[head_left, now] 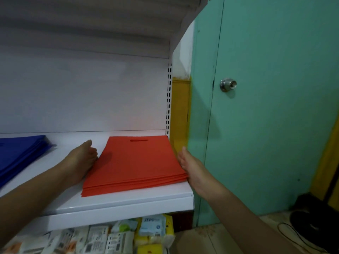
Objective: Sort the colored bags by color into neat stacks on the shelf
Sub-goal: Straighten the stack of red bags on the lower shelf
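Observation:
A stack of red bags (135,164) lies flat at the right end of the white shelf (117,204), handle slot toward the back wall. My left hand (80,160) rests with straight fingers against the stack's left edge. Along the stack's right edge my right hand (190,167) presses flat, fingers pointing to the back. A stack of blue bags (20,153) lies at the shelf's left end, cut off by the frame and apart from both hands.
A shelf board hangs overhead. The slotted upright (168,99) stands behind the red stack's right corner. A green door (275,107) with a metal knob is to the right. Packaged tissue goods (117,235) fill the shelf below.

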Tool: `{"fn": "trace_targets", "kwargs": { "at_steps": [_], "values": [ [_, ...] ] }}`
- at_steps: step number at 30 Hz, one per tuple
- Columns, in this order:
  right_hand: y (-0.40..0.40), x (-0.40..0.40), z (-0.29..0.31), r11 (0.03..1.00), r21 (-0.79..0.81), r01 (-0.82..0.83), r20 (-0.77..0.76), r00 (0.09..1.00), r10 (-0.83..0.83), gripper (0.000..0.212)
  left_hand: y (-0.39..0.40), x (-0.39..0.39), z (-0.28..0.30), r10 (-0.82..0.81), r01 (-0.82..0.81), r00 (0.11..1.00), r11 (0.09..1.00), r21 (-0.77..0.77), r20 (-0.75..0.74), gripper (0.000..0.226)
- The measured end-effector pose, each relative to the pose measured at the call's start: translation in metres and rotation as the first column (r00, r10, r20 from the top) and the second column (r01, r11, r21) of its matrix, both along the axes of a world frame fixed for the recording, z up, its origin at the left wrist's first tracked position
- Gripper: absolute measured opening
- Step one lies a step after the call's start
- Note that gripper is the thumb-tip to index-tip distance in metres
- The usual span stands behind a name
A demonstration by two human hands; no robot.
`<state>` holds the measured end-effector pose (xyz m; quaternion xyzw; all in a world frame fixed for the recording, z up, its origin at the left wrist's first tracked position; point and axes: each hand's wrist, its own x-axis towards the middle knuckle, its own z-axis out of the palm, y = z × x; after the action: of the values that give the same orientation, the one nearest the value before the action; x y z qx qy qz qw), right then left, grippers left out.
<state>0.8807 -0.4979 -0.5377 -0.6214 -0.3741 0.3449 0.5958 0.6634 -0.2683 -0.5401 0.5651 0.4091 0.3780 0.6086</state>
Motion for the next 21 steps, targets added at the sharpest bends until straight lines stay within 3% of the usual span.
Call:
{"fn": "trace_targets", "kwargs": {
  "at_steps": [4, 10, 15, 19, 21],
  "values": [
    [0.011, -0.008, 0.01, 0.999, 0.011, 0.031, -0.013, 0.999, -0.03, 0.064, -0.044, 0.013, 0.005, -0.049, 0.049, 0.998, 0.999, 0.007, 0.04, 0.055],
    [0.009, -0.004, 0.01, 0.995, -0.009, 0.097, -0.028, 0.995, -0.097, 0.068, -0.025, -0.011, 0.01, 0.059, -0.057, 0.997, 0.998, -0.033, 0.05, 0.062],
    [0.01, -0.008, -0.002, 0.998, -0.024, 0.059, 0.009, 0.998, -0.059, 0.057, -0.057, -0.001, 0.01, 0.039, -0.039, 0.999, 0.999, -0.002, 0.019, 0.031],
    [0.011, -0.004, -0.005, 1.0, 0.016, -0.016, -0.078, 0.997, 0.017, 0.048, -0.07, -0.009, 0.02, -0.017, 0.017, 1.0, 0.999, -0.027, 0.003, 0.051],
    [0.005, -0.002, 0.002, 0.996, 0.058, 0.065, 0.008, 0.998, -0.065, 0.051, -0.067, -0.028, 0.021, -0.024, 0.024, 1.0, 1.0, -0.019, -0.003, 0.06]
  ]
}}
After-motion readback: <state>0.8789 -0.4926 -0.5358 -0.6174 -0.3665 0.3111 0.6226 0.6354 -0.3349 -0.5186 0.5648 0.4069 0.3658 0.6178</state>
